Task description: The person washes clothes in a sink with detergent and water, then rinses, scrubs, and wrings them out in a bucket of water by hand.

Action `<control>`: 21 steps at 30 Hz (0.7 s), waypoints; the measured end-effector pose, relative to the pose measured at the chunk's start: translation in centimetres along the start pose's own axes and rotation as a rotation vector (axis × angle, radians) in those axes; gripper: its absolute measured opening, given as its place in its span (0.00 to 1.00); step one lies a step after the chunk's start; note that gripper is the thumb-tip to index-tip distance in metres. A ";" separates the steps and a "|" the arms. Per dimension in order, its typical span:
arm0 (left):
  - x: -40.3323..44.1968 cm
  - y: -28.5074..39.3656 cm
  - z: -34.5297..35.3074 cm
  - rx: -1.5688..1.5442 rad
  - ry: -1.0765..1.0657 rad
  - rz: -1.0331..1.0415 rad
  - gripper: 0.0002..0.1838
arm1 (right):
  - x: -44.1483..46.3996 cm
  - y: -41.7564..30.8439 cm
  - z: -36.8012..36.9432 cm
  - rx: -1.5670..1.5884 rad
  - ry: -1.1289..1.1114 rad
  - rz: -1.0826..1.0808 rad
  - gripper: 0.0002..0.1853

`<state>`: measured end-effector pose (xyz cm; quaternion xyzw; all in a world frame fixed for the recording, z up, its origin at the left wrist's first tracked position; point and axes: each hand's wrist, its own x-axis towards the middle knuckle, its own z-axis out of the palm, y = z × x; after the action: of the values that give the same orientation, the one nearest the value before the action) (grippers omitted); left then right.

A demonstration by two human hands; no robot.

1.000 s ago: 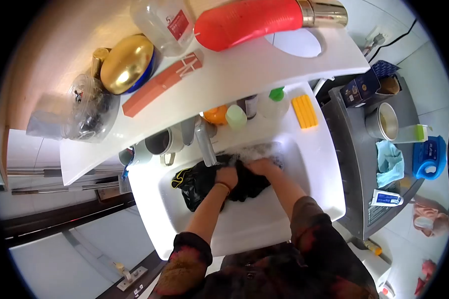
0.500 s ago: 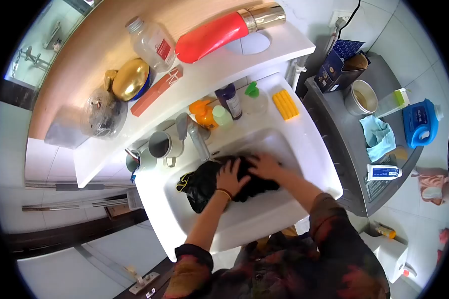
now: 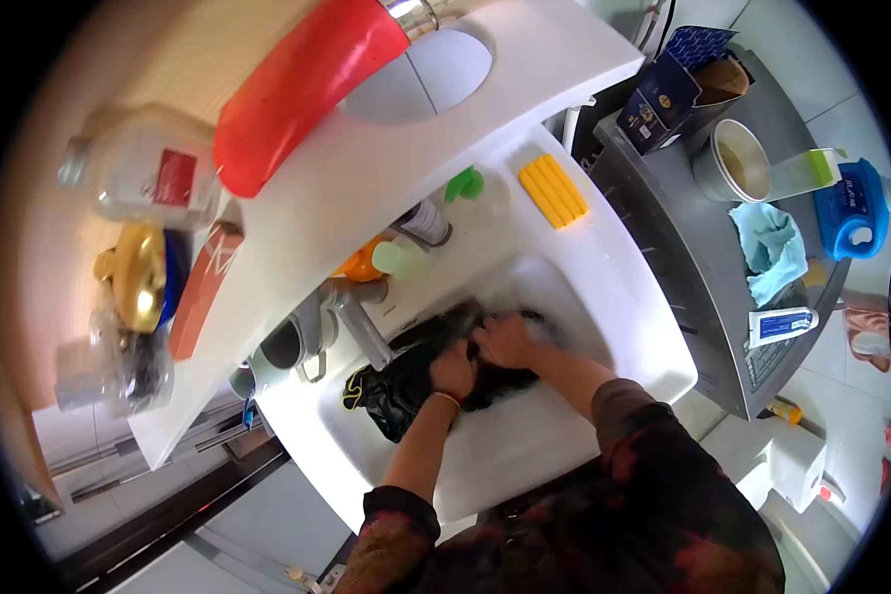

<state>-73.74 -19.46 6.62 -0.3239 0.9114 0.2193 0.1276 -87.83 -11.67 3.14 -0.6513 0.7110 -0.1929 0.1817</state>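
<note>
Both hands have moved since half a second ago: the left hand (image 3: 452,370) and right hand (image 3: 506,343), then spread over the black cloth (image 3: 396,394), now sit curled and close together. Judging by that, the handling has gone from pressing flat to working the folds. Each hand touches the cloth with bent fingers; their tips are hidden, so whether either is clamped on it cannot be told. The cloth lies bunched in the sink (image 3: 515,441), yellow trim (image 3: 352,389) toward nine o'clock; from the left hand, the tap (image 3: 361,332) is at ten, the yellow bar (image 3: 553,191) at one.
</note>
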 end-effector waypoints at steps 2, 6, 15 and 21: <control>2.0 -1.3 0.2 0.009 -0.111 -0.123 0.21 | 3.1 0.6 0.0 0.029 -0.256 0.109 0.12; 3.5 -3.1 0.8 0.175 -0.264 -0.144 0.17 | 4.9 1.6 2.6 0.521 0.008 0.031 0.13; -6.5 1.2 -9.9 -0.708 0.189 0.258 0.23 | -2.9 -0.9 -13.6 0.999 -0.189 0.374 0.23; -6.7 2.4 -2.3 -0.002 0.304 -0.190 0.36 | -3.5 -3.3 -7.7 -0.101 0.060 0.161 0.28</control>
<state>-70.46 -15.33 11.92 -0.4380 0.8854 0.1557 0.0082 -88.65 -8.18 11.49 -0.5945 0.7748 -0.1611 0.1424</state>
